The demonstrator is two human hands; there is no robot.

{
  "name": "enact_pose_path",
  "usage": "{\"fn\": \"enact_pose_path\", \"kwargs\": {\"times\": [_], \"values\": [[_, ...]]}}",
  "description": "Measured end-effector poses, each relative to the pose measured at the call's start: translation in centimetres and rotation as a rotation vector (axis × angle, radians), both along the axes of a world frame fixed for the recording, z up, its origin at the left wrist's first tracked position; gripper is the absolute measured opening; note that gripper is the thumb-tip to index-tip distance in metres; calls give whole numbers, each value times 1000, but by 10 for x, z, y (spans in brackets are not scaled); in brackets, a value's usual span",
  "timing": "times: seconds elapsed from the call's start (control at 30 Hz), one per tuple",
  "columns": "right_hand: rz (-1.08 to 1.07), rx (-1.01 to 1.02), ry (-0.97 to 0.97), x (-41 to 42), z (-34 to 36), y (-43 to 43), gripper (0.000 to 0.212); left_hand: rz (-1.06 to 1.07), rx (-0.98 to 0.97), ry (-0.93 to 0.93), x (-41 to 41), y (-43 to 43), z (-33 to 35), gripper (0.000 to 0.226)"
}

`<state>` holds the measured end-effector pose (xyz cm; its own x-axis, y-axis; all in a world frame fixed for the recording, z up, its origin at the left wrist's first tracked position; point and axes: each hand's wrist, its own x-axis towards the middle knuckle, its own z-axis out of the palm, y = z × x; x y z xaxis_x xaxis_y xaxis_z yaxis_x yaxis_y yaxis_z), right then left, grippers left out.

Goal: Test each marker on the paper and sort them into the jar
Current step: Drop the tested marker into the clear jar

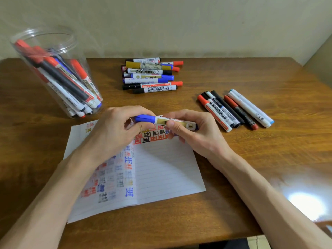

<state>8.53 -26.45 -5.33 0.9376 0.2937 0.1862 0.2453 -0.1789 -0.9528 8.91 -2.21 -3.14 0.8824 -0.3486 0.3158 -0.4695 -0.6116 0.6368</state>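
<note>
The brown wooden bench (pixel 233 177) carries a clear jar (pixel 61 45) holding markers at its far left, a pile of markers (pixel 150 76) at the far middle, a row of markers (pixel 233 110) side by side on the right, and a lined paper (pixel 165 168) with coloured marks nearer the front.

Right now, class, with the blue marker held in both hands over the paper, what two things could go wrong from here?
1. The left hand grips the blue cap and the right hand the barrel of the blue marker; if the cap jerks off, the tip could streak skin or the test marks on the paper.
2. The stacked pile at the back of the table may roll and mix with the row at the right.
</note>
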Motion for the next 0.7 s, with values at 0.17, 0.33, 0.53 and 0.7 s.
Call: {"fn": "enact_pose_path", "kwargs": {"times": [0.17,0.33,0.53,0.7], "values": [[21,23,-16,5,5,6,29,-14,-188,64,-3,8,15,21],[8,-100,-100,10,11,8,29,48,-547,102,-2,15,23,18],[-48,-159,-171,23,13,17,27,176,-658,-75,-2,30,52,26],[-72,-161,-209,39,15,38,22,263,-589,-264,0,59,80,27]]}}
